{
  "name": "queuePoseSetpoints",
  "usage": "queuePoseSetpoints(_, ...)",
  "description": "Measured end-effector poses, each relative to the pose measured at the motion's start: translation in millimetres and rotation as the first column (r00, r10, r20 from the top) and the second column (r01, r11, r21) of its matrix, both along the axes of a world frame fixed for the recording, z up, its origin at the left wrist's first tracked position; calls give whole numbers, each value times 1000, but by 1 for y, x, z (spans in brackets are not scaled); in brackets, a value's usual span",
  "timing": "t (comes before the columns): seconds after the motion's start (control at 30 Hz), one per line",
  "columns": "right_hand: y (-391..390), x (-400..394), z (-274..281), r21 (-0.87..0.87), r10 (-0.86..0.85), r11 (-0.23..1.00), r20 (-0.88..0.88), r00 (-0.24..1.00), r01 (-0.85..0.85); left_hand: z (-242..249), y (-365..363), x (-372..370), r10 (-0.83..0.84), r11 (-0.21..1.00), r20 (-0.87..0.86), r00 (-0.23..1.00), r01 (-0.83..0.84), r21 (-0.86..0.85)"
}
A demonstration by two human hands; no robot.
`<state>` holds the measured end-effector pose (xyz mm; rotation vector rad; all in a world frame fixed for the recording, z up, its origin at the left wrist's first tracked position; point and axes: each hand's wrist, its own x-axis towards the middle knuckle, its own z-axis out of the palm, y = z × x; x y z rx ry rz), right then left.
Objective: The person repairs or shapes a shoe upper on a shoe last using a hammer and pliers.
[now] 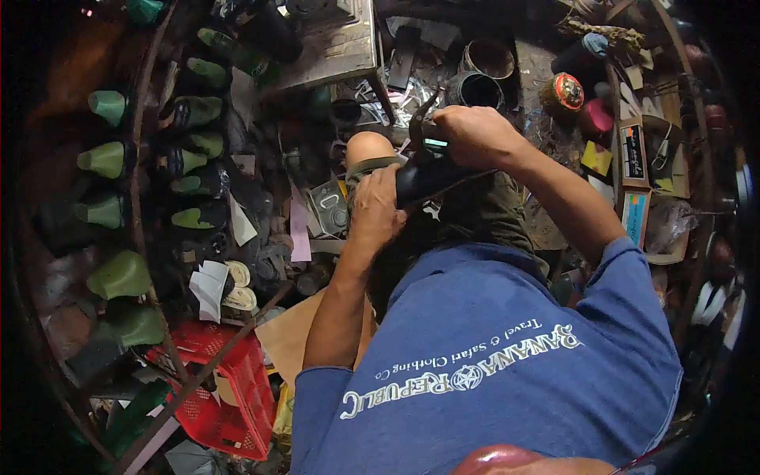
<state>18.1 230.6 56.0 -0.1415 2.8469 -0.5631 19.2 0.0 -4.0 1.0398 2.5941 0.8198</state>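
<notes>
A black shoe [421, 180] lies across my lap, with a bit of green showing at its upper edge. My left hand [375, 198] is closed on its left end, fingers bent over the leather beside my knee. Above the shoe, my right hand [477, 136] makes a fist around dark metal pincers [417, 125]. Their curved end points up and away from me, while the lower part comes down at the shoe's edge. My right fingers hide the rest of the tool.
Green shoe lasts [103, 161] line racks on the left, above a red plastic crate [226, 388]. Ahead stand a worn metal-topped stand [336, 51] and buckets [479, 89] among scraps. Shoe boxes [634, 154] and a red-topped tin [567, 92] are at right.
</notes>
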Motion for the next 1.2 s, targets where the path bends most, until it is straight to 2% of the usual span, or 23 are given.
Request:
queuePoseSetpoints(0.07, 5, -5, 16, 104, 9, 994, 61, 998, -15, -1, 0, 0, 12, 1000, 5, 1000, -12, 2)
queuePoseSetpoints(0.13, 4, -11, 23, 46, -69, 997, 9, 998, 69, -4, -1, 1, 10, 1000, 5, 1000, -10, 22)
queuePoseSetpoints(0.17, 4, -10, 25, -62, -110, 992, -22, 994, 108, -5, -3, 1, -1, 999, -4, 1000, 1, 43)
queuePoseSetpoints(0.2, 4, -9, 22, -64, -112, 992, -24, 993, 110, -4, -3, 1, -3, 999, -6, 1000, 3, 41)
queuePoseSetpoints(0.27, 4, -6, 7, 47, -12, 999, 141, 990, 6, -2, -2, 1, 8, 1000, -22, 1000, -9, -13)
queuePoseSetpoints(0.3, 3, -7, 8, 45, 50, 998, 88, 995, -54, -2, -1, 2, 0, 1000, -27, 1000, 0, -12)
queuePoseSetpoints(0.4, 12, -6, 27, 125, -2, 992, 114, 994, -12, -2, 1, 2, 34, 999, 14, 999, -35, 35)
queuePoseSetpoints(0.47, 12, -3, 33, -152, -197, 966, 96, 976, 210, 0, -3, 1, 5, 1000, 23, 1000, -6, 16)
queuePoseSetpoints(0.53, 18, 5, 14, -82, -159, 982, 113, 981, 168, -1, -1, 2, 14, 1000, 18, 1000, -14, 10)
queuePoseSetpoints(0.57, 21, 11, 2, -49, -105, 993, 64, 992, 108, -2, 1, 0, 19, 1000, 9, 1000, -19, 6)
queuePoseSetpoints(0.6, 20, 13, 3, -13, -51, 999, 17, 999, 52, -2, 2, -1, 10, 1000, 4, 1000, -10, 8)
queuePoseSetpoints(0.63, 22, 13, 8, 31, -31, 999, 41, 999, 30, -2, 1, -1, 2, 1000, 14, 1000, -2, 19)
queuePoseSetpoints(0.67, 26, 13, 16, 36, -28, 999, 41, 999, 26, -3, 1, -2, 5, 999, 25, 1000, -5, 31)
queuePoseSetpoints(0.73, 20, 16, 41, 23, -168, 986, 91, 982, 167, 0, 0, -3, -1, 999, 40, 999, -1, 43)
queuePoseSetpoints(0.77, 21, 19, 31, -82, -208, 975, -18, 978, 206, 1, -1, -4, -22, 998, 39, 999, 20, 56)
queuePoseSetpoints(0.8, 19, 21, 20, -82, -207, 975, -19, 978, 205, 1, -1, -5, -21, 998, 38, 999, 19, 56)
queuePoseSetpoints(0.9, 11, 31, -4, -54, -152, 988, -165, 975, 145, 1, 2, -9, 5, 1000, 74, 997, -7, 28)
queuePoseSetpoints(1.0, 13, 31, 5, 35, -90, 994, -218, 972, 100, 1, 0, -15, -3, 1000, 106, 994, -1, 31)
queuePoseSetpoints(1.03, 9, 29, 13, 20, -179, 983, -143, 973, 184, 5, 0, -18, -29, 998, 138, 990, 21, 61)
queuePoseSetpoints(1.07, 2, 29, 12, 18, -173, 984, -139, 975, 178, 7, -1, -21, -59, 995, 163, 985, 44, 94)
queuePoseSetpoints(1.13, -6, 31, 6, -61, -274, 961, -120, 954, 269, 6, 1, -25, -50, 997, 189, 981, 38, 68)
queuePoseSetpoints(1.17, -5, 33, -9, -68, -189, 982, -207, 960, 178, 5, 2, -27, -46, 998, 216, 975, 38, 40)
queuePoseSetpoints(1.2, -2, 32, -8, -67, -192, 981, -216, 957, 182, 4, 3, -30, -51, 998, 207, 977, 43, 43)
